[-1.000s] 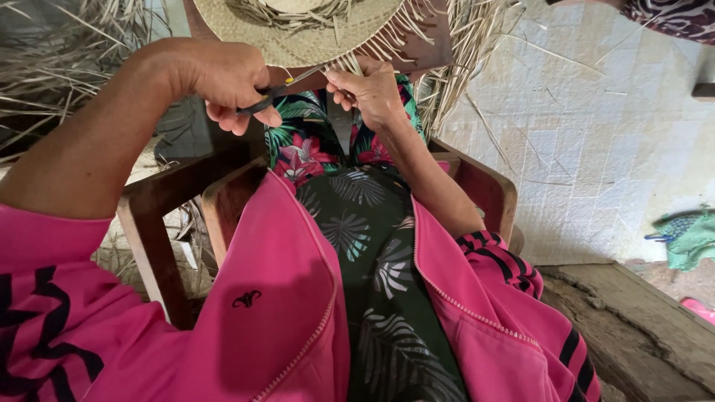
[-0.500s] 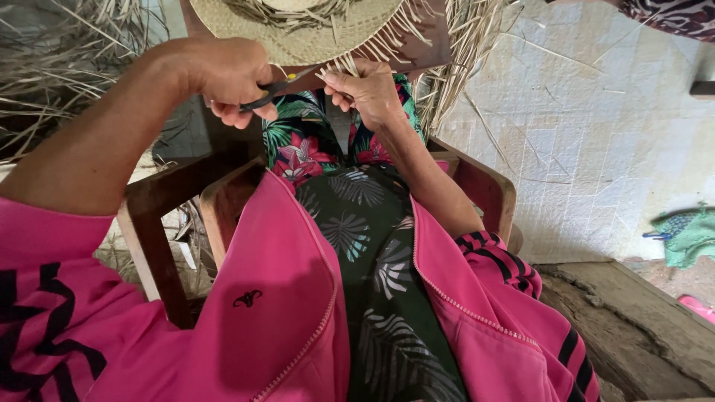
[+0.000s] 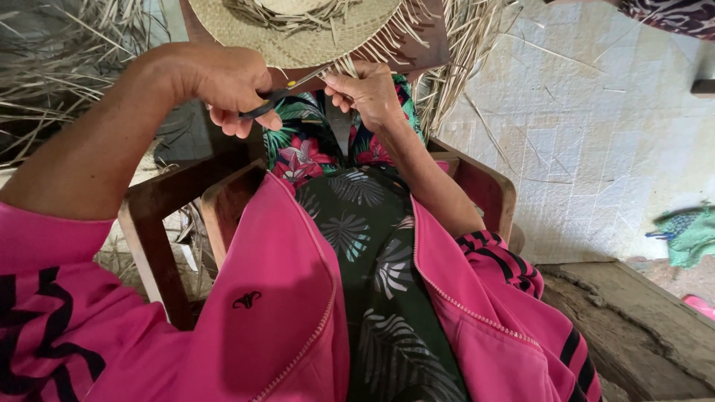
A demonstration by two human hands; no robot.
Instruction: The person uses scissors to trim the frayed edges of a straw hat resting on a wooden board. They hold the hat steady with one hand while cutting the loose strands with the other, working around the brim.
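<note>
1. Our left hand (image 3: 223, 82), in the upper left of the frame, is closed around the dark handles of the scissors (image 3: 287, 93), fingers curled through and under them.
2. The scissors point right and slightly up, their blades reaching the frayed edge of the straw hat (image 3: 298, 33) at the top centre.
3. Our right hand (image 3: 369, 93), just right of the scissors, is pinched shut on loose strands (image 3: 350, 67) that hang from the hat's brim.
4. The hat sits at the top of the frame, above both hands, its woven brim ending in uncut ends.
5. Below the hands lie our flowered dress (image 3: 357, 223) and open pink jacket (image 3: 275, 298), between the arms of a wooden chair (image 3: 160, 216).
6. Dry straw (image 3: 52, 67) is heaped in the upper left.
7. A pale tiled floor (image 3: 596, 134) fills the right side, with a green cloth (image 3: 693, 234) at its right edge.
</note>
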